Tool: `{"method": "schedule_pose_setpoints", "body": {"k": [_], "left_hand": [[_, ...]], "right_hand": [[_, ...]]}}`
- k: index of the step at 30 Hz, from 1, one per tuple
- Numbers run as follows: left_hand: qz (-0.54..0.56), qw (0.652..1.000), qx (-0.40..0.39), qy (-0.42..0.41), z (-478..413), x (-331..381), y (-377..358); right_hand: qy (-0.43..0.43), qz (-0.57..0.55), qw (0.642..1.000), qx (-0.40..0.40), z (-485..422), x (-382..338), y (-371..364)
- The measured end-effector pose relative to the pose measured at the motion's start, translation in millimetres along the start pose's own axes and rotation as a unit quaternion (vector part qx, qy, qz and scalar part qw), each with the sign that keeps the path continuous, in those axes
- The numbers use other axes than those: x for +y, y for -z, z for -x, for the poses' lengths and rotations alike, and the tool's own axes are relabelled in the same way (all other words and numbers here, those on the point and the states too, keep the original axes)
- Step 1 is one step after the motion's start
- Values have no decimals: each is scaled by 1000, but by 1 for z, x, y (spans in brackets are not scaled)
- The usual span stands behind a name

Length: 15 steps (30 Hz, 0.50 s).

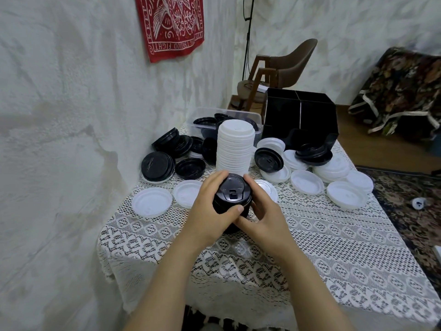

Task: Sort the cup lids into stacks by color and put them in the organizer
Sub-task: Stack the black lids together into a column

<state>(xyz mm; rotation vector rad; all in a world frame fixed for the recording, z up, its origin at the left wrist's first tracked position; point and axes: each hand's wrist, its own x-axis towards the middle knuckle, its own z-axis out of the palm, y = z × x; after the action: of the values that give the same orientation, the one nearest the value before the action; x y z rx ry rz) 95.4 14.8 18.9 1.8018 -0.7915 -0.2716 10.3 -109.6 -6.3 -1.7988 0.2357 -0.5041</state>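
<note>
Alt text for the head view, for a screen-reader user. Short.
The left hand and right hand grip a short stack of black lids at a lace-covered table. Behind it stands a tall white lid stack, with loose lids scattered around and a black organizer at the far edge.

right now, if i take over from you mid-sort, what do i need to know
Left hand and right hand both grip a short black lid stack at the middle of the table.
A tall white lid stack stands just behind it; the organizer sits at the far end.
Done: two stacks begun.
Left: loose black lids and loose white lids lie scattered, more black ones in the clear bin; neither stack is in the organizer yet.
</note>
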Motion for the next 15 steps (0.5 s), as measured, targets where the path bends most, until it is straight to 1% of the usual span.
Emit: {"method": "schedule_pose_setpoints", "body": {"k": [3,4,5,8,10,11,13,15], "left_hand": [[6,1000,5,-7,0,-2,-3],[9,1000,6,-7,1,-2,-3],[12,1000,5,-5,1,-3,-3],[21,1000,-2,-1,0,-3,-2],[19,1000,-6,2,-1,-4,-1],[17,1000,-10,5,-2,-4,-1],[12,1000,-16,10,-2,-3,1],[11,1000,-18,12,-3,-3,1]], "right_hand": [[-5,-62,998,-28,2,-3,4],[-7,-74,997,-20,1,-5,6],[-9,-78,997,5,-1,-7,8],[-11,-15,987,162,-20,0,22],[-18,28,971,237,-38,10,36],[-33,52,965,254,-46,17,44],[-63,119,956,262,-62,26,58],[-76,190,949,239,-76,31,70]]}}
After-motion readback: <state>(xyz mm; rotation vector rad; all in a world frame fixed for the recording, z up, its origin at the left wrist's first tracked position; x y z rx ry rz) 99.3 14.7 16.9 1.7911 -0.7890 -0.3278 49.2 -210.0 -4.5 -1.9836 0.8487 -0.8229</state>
